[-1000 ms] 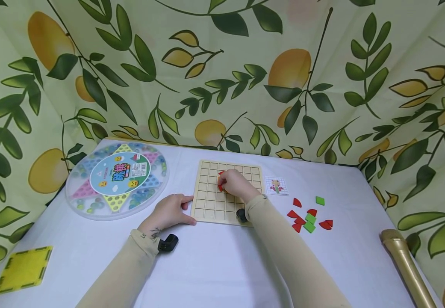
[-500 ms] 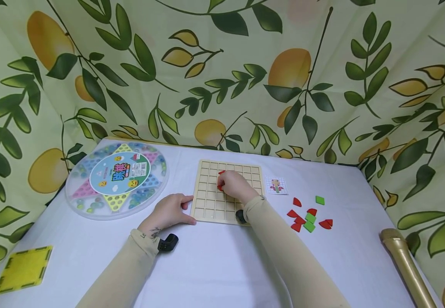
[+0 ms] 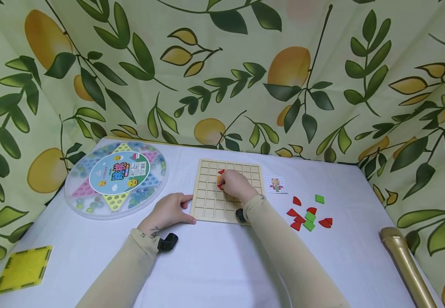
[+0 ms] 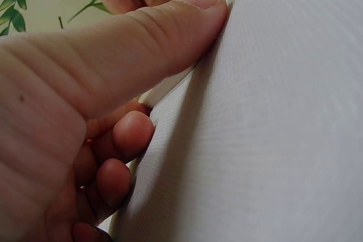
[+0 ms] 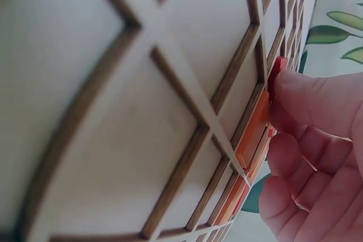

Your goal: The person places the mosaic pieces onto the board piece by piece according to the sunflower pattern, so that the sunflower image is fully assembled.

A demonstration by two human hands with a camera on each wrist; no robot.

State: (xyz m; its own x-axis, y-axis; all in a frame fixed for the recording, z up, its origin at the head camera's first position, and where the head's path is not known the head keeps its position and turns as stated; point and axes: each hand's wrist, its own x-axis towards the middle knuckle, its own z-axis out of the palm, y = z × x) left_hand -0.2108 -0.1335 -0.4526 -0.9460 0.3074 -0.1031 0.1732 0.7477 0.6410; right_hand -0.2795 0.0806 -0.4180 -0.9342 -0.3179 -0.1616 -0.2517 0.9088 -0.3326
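Note:
A square wooden grid board [image 3: 210, 205] lies on the table, with some red and orange tiles in its upper middle cells. At its left edge and front-left corner rests my left hand [image 3: 170, 210], index finger and thumb spread along the rim. The left wrist view shows the thumb [image 4: 164, 38] lying straight against the board's side. Over the board's middle, my right hand [image 3: 237, 185] pinches a red tile [image 5: 276, 75] between thumb and fingers, at a cell beside an orange tile [image 5: 253, 134]. Its full shape is hidden by the fingers.
Right of the board lies a small pattern card [image 3: 276, 184]. Loose red quarter-round tiles [image 3: 297, 201] and green square tiles [image 3: 320, 199] lie beyond it. A round Chinese checkers box [image 3: 157, 205] sits left, a yellow square [image 3: 24, 270] front left, a gold microphone [image 3: 407, 265] far right.
My right hand has shifted only slightly over the same cells, and more of the red and orange tiles shows beside its fingers. The left hand stays at the board's edge.

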